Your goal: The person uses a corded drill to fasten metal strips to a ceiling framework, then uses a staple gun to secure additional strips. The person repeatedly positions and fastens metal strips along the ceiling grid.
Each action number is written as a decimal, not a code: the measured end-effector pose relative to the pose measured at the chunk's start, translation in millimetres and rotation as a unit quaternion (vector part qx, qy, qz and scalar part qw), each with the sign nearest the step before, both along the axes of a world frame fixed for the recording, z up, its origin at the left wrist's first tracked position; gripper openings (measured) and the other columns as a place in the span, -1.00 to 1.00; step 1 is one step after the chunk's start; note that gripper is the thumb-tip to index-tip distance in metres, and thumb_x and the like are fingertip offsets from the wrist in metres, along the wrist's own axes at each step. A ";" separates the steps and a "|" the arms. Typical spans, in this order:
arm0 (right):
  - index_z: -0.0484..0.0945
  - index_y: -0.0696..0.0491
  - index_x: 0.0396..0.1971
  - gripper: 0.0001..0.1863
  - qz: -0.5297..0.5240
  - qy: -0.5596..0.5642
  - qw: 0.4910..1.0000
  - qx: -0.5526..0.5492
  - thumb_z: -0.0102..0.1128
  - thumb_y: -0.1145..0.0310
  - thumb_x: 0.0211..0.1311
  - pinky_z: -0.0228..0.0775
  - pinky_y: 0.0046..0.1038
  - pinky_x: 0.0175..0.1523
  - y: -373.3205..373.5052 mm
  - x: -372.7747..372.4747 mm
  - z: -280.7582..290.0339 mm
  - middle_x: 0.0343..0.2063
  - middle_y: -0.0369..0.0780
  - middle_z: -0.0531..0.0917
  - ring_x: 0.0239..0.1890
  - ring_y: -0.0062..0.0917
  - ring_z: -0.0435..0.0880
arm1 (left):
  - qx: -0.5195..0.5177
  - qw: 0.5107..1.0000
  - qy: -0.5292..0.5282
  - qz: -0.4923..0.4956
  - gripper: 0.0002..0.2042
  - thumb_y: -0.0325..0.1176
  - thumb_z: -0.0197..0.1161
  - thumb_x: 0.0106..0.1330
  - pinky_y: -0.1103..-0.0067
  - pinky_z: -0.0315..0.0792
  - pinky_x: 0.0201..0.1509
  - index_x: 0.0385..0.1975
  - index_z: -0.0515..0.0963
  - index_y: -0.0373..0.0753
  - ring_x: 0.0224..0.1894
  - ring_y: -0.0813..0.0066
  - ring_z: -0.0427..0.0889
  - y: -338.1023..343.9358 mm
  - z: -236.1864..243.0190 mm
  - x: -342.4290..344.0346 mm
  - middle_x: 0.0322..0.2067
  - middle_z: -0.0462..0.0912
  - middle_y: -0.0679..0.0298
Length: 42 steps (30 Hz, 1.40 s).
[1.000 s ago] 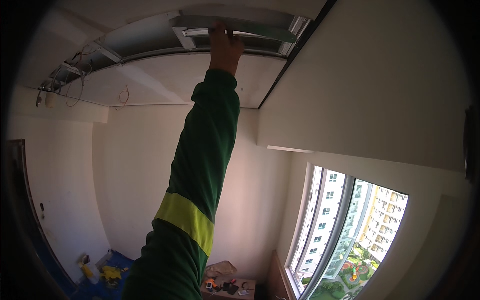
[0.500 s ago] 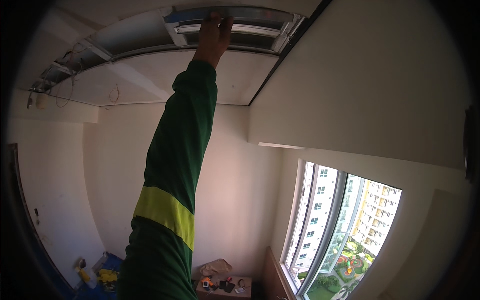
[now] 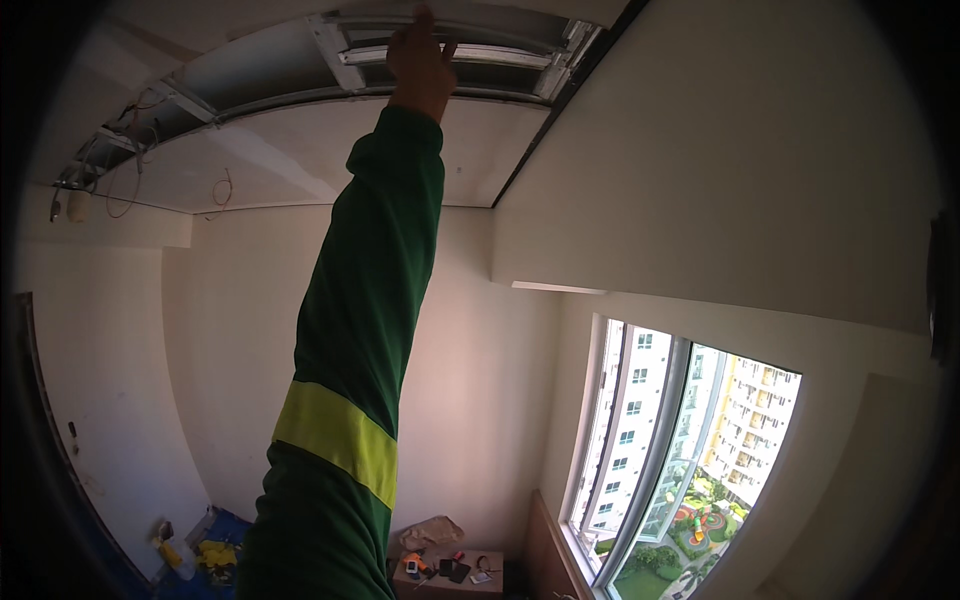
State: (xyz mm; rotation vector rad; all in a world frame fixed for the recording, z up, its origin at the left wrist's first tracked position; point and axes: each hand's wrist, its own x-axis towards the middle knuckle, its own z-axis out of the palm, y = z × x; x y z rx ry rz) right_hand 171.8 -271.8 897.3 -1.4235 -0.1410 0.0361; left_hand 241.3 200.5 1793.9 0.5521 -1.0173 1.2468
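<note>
My left hand point(image 3: 422, 65) is raised to the ceiling opening, its green sleeve point(image 3: 370, 250) crossing the middle of the view. One finger points up at the top edge of the picture, and the thumb stands apart. Behind the hand, a thin grey strip point(image 3: 500, 36) spans the opening. Just below it runs a light metal channel point(image 3: 500, 58), joined to cross pieces point(image 3: 335, 52) at the left and at the right point(image 3: 572, 55). Whether the fingertips touch the strip is hidden. My right hand is out of view.
Loose wires point(image 3: 135, 150) hang from the opening's far left end. A window point(image 3: 690, 450) stands open at the right. Below, a small table point(image 3: 440, 588) carries several tools and a brown paper bag point(image 3: 432, 531). Yellow items lie on a blue sheet point(image 3: 225, 525).
The wide blue-grey strip at the opening's near edge no longer shows there; a thinner grey strip appears inside. My left hand has shifted slightly, with one finger now pointing up.
</note>
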 end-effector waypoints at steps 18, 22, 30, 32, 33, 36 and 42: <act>0.68 0.20 0.10 -0.61 -0.005 0.010 1.000 -0.003 0.43 0.54 0.25 0.55 -0.46 -0.04 -4.8 6.4 -1.0 -0.17 -0.30 0.74 -0.18 -0.59 0.68 | 0.106 0.982 -0.130 0.083 -0.69 -0.26 0.30 0.67 0.47 0.65 0.33 0.18 0.55 -0.38 0.11 0.31 0.75 23.9 12.2 14.8 0.05 0.73 0.14; 0.68 0.20 0.10 -0.60 -0.008 0.010 1.000 -0.004 0.43 0.54 0.25 0.55 -0.46 -0.04 -6.1 7.5 -0.6 -0.17 -0.30 0.74 -0.18 -0.59 0.68 | 0.130 0.938 -0.119 0.299 -0.76 -0.32 0.16 0.74 0.46 0.54 0.40 0.16 0.58 -0.36 0.14 0.36 0.69 25.4 2.6 26.5 0.07 0.74 0.15; 0.68 0.21 0.10 -0.60 -0.018 0.008 1.000 0.001 0.42 0.54 0.25 0.55 -0.45 -0.03 -8.8 5.9 -2.7 -0.17 -0.30 0.74 -0.18 -0.58 0.68 | 0.240 0.949 -0.186 -0.084 -0.83 -0.44 0.05 0.76 0.37 0.47 0.47 0.14 0.58 -0.27 0.22 0.34 0.64 52.6 38.4 31.0 0.13 0.71 0.24; 0.68 0.21 0.11 -0.60 -0.020 0.010 1.000 0.004 0.42 0.54 0.25 0.55 -0.45 -0.03 -8.5 5.1 -3.9 -0.17 -0.30 0.74 -0.18 -0.58 0.68 | 0.202 0.964 -0.168 0.039 -0.84 -0.41 0.12 0.74 0.29 0.50 0.43 0.14 0.59 -0.23 0.23 0.28 0.65 60.5 42.4 36.4 0.12 0.73 0.23; 0.68 0.21 0.11 -0.60 -0.021 0.010 1.000 0.005 0.42 0.54 0.25 0.55 -0.45 -0.03 -8.1 4.8 -4.7 -0.17 -0.30 0.74 -0.18 -0.58 0.68 | 0.180 0.959 -0.162 0.146 -0.85 -0.39 0.15 0.72 0.26 0.51 0.39 0.12 0.60 -0.21 0.23 0.23 0.66 63.0 39.5 39.2 0.10 0.74 0.21; 0.68 0.21 0.11 -0.60 -0.027 0.011 1.000 0.008 0.42 0.55 0.25 0.55 -0.45 -0.02 -7.6 3.3 -6.8 -0.17 -0.30 0.74 -0.18 -0.58 0.68 | 0.034 0.726 -0.217 0.652 -0.83 -0.33 0.27 0.65 0.20 0.55 0.31 0.06 0.63 -0.25 0.18 0.06 0.67 60.7 21.1 38.9 0.04 0.75 0.06; 0.68 0.21 0.11 -0.60 -0.042 0.012 0.999 0.018 0.41 0.55 0.25 0.55 -0.45 -0.02 -8.2 -0.8 -11.2 -0.17 -0.30 0.74 -0.18 -0.57 0.68 | -0.043 0.652 -0.106 0.750 -0.82 -0.43 0.34 0.54 0.26 0.55 0.34 0.03 0.66 -0.35 0.08 0.17 0.68 23.6 -4.8 26.5 -0.04 0.74 0.09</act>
